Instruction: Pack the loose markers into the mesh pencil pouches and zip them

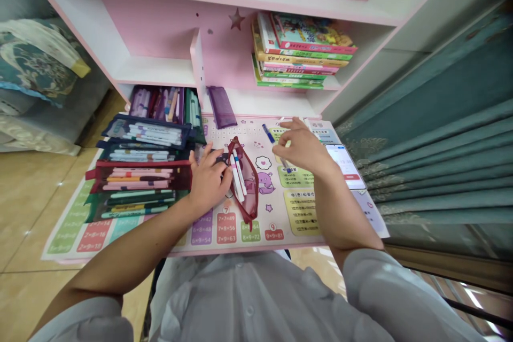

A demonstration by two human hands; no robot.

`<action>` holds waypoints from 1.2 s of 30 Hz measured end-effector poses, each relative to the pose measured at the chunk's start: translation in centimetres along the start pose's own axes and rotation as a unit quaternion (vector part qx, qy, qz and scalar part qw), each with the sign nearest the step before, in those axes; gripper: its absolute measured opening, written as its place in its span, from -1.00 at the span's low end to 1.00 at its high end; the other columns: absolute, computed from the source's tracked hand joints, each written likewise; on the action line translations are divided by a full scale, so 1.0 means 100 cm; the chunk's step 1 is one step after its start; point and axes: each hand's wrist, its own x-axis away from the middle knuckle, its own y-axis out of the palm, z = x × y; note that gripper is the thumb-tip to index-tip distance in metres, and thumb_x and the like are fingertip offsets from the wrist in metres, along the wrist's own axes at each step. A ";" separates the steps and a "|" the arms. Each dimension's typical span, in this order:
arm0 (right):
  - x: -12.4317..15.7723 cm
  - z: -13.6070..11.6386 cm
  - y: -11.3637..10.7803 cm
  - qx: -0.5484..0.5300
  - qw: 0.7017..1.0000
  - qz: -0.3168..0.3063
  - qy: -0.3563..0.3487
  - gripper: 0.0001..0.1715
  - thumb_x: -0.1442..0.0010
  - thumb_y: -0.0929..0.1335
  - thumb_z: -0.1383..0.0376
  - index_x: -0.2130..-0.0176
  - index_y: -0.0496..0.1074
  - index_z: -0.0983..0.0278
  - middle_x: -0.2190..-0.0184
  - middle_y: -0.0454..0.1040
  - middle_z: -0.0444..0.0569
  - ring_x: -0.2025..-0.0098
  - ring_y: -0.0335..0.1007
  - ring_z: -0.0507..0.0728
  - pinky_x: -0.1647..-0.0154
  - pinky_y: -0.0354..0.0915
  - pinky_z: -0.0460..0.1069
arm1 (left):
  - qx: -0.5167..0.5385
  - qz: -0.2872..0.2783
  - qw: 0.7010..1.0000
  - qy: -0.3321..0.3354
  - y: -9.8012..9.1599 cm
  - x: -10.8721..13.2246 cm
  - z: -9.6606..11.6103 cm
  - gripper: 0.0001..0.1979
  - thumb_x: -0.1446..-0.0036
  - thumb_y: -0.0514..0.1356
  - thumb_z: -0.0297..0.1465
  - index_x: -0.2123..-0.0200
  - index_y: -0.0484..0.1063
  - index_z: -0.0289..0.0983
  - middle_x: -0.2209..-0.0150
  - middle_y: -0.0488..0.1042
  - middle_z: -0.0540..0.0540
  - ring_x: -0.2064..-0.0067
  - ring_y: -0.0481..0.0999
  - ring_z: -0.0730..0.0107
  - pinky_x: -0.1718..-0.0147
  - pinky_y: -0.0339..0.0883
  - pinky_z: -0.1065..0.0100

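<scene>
Beyond tabletop [262, 241] centre, toward the far edge, I watch a blue pen [269, 133] slant far-left to near-right beneath the nearer right hand [302, 147], fingers curled, grip unclear. The left hand [210, 181], fingers spread, meets an open red pouch [250, 184] containing white pens [238, 176]; filled pouches [181, 175] line the left.

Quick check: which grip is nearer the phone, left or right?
Right. The right grip is just left of the phone, at the blue pen; the left grip is farther off, by the open red pouch.
</scene>
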 end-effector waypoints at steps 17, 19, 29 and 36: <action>0.026 -0.053 0.047 0.093 0.979 -0.165 -0.073 -0.81 -0.08 0.34 0.28 0.47 0.52 0.32 -0.28 0.23 0.22 -0.44 -0.26 0.47 -0.30 -0.17 0.52 | -0.004 0.000 1.000 0.004 0.000 0.000 0.001 -0.71 -0.24 0.08 -0.38 0.52 0.45 -0.26 -0.06 0.52 -0.17 -0.31 0.23 -0.08 -0.24 -0.17 -0.33; 0.026 -0.052 0.052 0.090 0.980 -0.161 -0.078 -0.78 -0.12 0.33 0.27 0.42 0.55 0.32 -0.29 0.22 0.23 -0.44 -0.25 0.47 -0.30 -0.16 0.52 | -0.005 -0.003 1.000 0.003 0.000 0.000 0.001 -0.71 -0.24 0.09 -0.37 0.51 0.46 -0.25 -0.07 0.51 -0.18 -0.31 0.23 -0.08 -0.24 -0.17 -0.32; 0.009 -0.023 0.043 0.091 0.976 -0.145 -0.137 -0.54 -0.08 0.26 0.60 0.15 0.54 0.22 -0.33 0.16 0.13 -0.45 -0.30 0.47 -0.27 -0.07 0.55 | -0.007 -0.015 1.000 -0.003 -0.004 0.001 0.003 -0.70 -0.27 0.07 -0.35 0.43 0.54 -0.23 -0.10 0.48 -0.17 -0.33 0.20 -0.09 -0.25 -0.18 -0.34; 0.003 -0.018 0.048 0.108 0.941 -0.081 -0.309 -0.79 -0.14 0.35 0.44 0.25 0.56 0.22 -0.35 0.12 0.07 -0.45 -0.38 0.50 -0.28 -0.14 0.57 | -0.014 -0.025 0.999 0.030 -0.008 0.001 0.005 -0.69 -0.30 0.05 -0.36 0.40 0.53 -0.23 -0.11 0.47 -0.17 -0.33 0.19 -0.09 -0.23 -0.18 -0.38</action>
